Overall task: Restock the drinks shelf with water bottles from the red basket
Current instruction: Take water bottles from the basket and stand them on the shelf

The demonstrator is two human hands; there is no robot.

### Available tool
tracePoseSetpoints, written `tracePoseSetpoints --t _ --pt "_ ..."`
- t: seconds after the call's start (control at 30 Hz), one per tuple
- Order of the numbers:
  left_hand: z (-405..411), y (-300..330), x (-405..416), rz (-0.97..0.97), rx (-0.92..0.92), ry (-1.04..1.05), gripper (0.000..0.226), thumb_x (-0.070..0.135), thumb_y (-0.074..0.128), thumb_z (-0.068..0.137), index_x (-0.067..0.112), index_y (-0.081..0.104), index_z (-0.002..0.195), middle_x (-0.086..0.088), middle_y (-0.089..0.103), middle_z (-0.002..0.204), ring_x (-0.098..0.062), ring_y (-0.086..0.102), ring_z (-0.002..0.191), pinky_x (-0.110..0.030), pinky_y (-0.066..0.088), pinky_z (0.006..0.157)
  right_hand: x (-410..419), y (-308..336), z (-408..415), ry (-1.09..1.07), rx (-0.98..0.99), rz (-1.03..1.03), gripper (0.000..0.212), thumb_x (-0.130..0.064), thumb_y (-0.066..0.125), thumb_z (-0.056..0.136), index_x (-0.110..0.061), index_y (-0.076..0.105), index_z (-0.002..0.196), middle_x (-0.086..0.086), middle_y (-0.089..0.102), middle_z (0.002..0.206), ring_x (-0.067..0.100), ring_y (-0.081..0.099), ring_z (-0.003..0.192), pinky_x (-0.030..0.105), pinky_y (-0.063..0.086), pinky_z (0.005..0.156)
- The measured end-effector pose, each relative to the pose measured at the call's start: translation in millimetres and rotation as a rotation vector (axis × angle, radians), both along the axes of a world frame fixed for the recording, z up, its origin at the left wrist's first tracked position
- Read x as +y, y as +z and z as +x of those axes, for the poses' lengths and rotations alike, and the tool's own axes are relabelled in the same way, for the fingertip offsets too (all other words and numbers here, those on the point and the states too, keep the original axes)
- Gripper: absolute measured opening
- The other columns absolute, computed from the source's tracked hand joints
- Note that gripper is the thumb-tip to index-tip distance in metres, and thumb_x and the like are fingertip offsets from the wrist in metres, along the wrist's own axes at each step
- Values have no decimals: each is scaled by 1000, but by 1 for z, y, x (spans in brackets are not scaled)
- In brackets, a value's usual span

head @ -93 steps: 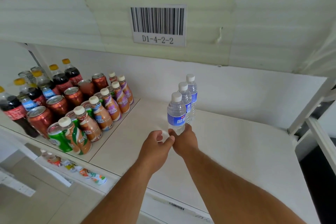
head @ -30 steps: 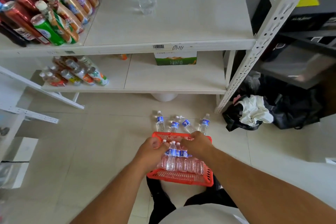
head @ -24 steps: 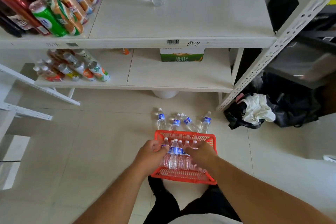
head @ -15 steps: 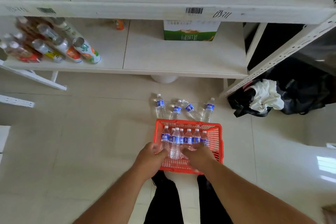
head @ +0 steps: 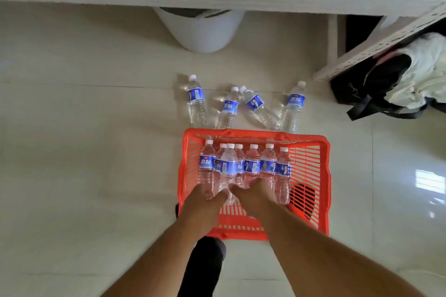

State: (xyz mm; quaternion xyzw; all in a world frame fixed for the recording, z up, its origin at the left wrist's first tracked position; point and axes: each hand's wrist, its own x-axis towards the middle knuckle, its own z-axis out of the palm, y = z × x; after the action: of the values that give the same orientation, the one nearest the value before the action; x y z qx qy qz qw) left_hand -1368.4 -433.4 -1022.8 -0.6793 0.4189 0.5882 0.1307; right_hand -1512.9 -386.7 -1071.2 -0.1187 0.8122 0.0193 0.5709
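Water bottles (head: 252, 167) in the red basket (head: 313, 173): both hands' fingers (head: 218, 196) curl around their bases.

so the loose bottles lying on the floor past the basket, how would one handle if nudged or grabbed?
A floor bottle lies on its side on smooth tile, so a nudge would probably roll it. It looks full of water, so likely heavy for its size. The clear thin ribbed plastic may flex slightly under a squeeze.

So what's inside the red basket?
The red basket holds water bottles lying side by side; seven white caps show. Both hands, left hand and right hand, cover their bottoms, so whether each grips one is unclear.
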Motion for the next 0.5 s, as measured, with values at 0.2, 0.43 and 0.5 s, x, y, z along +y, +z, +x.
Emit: tracePoseSetpoints --t 0.2,0.43,0.5 --pt "5 -117 8 8 -61 -30 39 51 64 89 27 57 119 9 65 115 -10 62 97 -28 44 82 -1 -125 16 -33 19 50 58 -60 71 87 -8 66 113 -3 65 69 12 63 56 23 43 50" --pt "5 -184 12 32 -48 -83 51 53 61 92 22 56 131 5 60 127 -13 58 109 -30 41 85 2 -206 38 -30 30 131 51 -65 78 76 -19 67 94 -1 76 87 19 74 78 37 63 78" --pt "5 -189 13 41 -61 -88 55 56 61 90 23 54 134 6 60 128 -11 59 106 -29 42 82 3 -214 39 -23 48 135 51 -64 77 78 -17 65 93 -2 75 84 19 75 79 37 63 81"
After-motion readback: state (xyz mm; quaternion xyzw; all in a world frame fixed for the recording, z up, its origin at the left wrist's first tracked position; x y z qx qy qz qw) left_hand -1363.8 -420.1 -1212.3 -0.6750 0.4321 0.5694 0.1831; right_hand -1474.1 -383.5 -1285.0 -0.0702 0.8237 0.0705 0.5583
